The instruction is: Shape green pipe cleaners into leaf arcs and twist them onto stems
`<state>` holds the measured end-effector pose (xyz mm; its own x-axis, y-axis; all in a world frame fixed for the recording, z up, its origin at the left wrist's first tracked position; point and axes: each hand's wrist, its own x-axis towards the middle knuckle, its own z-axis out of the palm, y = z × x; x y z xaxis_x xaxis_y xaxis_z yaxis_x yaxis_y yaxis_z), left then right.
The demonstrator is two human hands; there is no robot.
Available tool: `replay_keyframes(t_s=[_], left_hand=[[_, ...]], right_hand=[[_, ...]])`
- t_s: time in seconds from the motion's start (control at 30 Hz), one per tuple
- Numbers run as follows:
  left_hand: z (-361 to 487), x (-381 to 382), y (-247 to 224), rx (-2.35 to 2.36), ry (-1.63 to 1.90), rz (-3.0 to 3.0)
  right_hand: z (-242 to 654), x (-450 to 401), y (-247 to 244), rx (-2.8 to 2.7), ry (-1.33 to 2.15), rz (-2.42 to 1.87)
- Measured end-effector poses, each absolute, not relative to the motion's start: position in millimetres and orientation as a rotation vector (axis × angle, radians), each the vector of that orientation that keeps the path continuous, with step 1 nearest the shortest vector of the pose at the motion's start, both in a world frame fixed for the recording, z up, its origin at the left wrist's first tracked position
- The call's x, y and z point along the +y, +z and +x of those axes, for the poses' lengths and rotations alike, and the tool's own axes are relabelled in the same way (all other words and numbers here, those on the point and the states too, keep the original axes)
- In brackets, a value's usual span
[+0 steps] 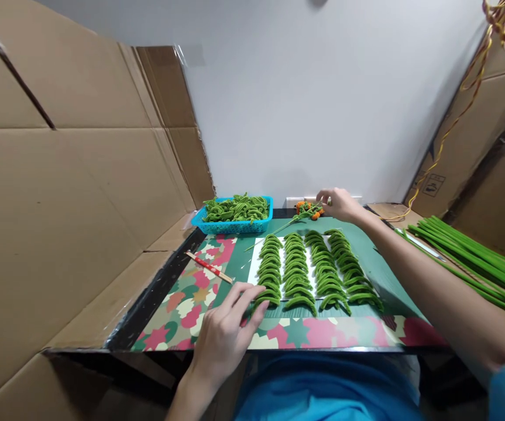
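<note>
Curved green fuzzy pieces (296, 266) lie in several columns on a white sheet (256, 260). My left hand (230, 318) is at the front end of the leftmost column, thumb and fingertips around its nearest piece, with a gap between them. Behind the columns, my right hand (337, 203) reaches to a green stem with orange flowers (307, 209). Its fingers are bent close together beside the flowers, and what they hold, if anything, is too small to name.
A blue basket (232, 227) of green fuzzy pieces stands at the back left. A red-wrapped stick (209, 267) lies left of the sheet. Long green stems (476, 257) lie at the right. Cardboard walls (81, 175) flank the table (313, 333); a yellow cord (443, 143) hangs at right.
</note>
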<state>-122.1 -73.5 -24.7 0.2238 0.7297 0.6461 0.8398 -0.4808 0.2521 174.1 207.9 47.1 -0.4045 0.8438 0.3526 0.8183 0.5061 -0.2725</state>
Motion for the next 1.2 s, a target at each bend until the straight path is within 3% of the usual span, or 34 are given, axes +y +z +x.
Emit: replay_keyframes(t_s=[0.2, 0.33, 0.47, 0.67, 1.2], left_hand=[[-114.8, -78.0, -22.2, -1.534, -1.431, -2.305], [-96.3, -82.7, -23.9, -1.632, -1.597, -2.419], [-77.7, -80.5, -24.0, -1.756, -1.53, -2.723], [-69.8, -74.9, -13.7, -1.946, -1.579, -3.049], [-73.8, -75.0, -19.6, -2.068, -1.502, -2.94]], right_hand=[[161.5, 88.4, 55.8, -2.106, 0.372, -0.707], [143.3, -2.7, 19.9, -2.038, 0.52, -0.497], [129.2, -52.3, -22.3, -1.772, 0.654, -0.551], [118.9, -66.5, -44.1, -1.538, 0.509, -0.565], [118.8, -63.4, -57.0, -1.556, 0.517, -0.613]])
